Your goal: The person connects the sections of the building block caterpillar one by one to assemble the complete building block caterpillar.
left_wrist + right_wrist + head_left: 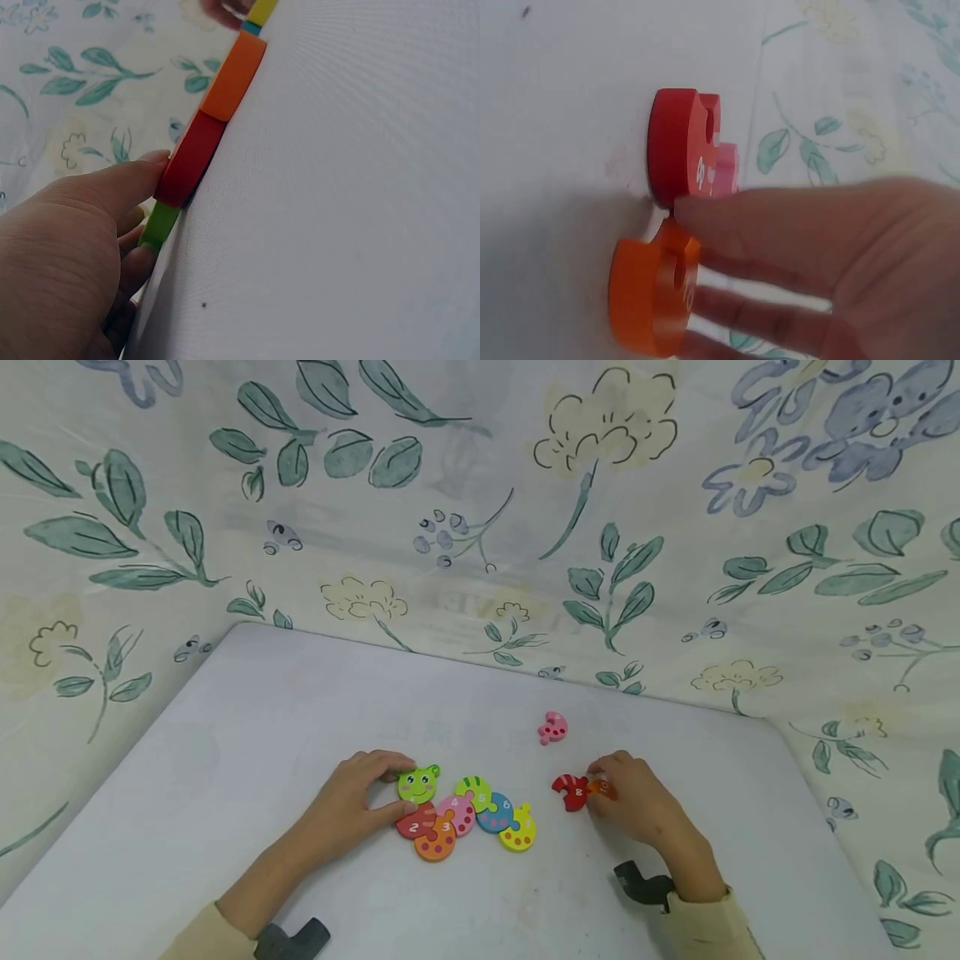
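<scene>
Left hand (352, 802): your fingers curl round the green caterpillar head (418, 783), thumb against the red "2" piece (413, 823); keep that end pinned so the joined row does not slide.
Joined row: head, red, orange (436, 842), pink (458, 812), green (474, 790), blue (495, 812) and yellow (519, 832) pieces lie interlocked on the tabletop (247, 735).
Right hand (637, 802): your fingers (780, 225) pinch a small orange piece (651, 296), just beside the red "8" piece (676, 146).
Doing it well: I judge you should keep both pieces flat, line tab up with notch, then press them together sideways.
Loose piece: a pink one (552, 727) lies apart, farther back.
Containers: none shows; every piece sits bare on the tabletop.
</scene>
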`<state>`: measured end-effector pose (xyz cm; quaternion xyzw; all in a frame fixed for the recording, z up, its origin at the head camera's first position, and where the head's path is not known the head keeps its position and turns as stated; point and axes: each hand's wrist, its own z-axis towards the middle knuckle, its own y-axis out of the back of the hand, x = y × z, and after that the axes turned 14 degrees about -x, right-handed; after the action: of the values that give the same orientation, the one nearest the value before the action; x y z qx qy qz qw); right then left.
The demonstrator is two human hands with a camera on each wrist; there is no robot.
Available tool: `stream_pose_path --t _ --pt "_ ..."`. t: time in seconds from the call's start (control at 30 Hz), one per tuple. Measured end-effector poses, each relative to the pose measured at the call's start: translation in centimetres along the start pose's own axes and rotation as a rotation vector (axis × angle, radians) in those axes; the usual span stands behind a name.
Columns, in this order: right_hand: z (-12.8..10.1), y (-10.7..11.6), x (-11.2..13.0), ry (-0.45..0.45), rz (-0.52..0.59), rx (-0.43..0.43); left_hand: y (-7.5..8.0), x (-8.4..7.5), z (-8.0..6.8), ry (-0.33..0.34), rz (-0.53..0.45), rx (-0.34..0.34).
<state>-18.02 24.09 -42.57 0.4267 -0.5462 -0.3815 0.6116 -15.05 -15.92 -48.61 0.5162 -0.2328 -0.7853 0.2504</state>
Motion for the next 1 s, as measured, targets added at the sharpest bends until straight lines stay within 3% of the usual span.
stream_pose_path --t 0.17,0.43,0.73,1.0 --pt "-0.3 -0.5 1.2 0.089 -0.006 0.005 0.2 -0.1 0.0 0.003 0.013 0.001" --pt "-0.6 -1.5 2.8 0.165 -0.115 -0.034 0.2 0.0 0.0 0.001 0.001 0.003" --pt "-1.6 -1.2 4.8 0.253 -0.003 -0.024 0.1 0.0 0.0 0.000 0.006 0.007" --pt "-1.9 -1.5 5.2 0.302 -0.053 0.000 0.0 0.2 0.0 0.001 0.002 0.009"
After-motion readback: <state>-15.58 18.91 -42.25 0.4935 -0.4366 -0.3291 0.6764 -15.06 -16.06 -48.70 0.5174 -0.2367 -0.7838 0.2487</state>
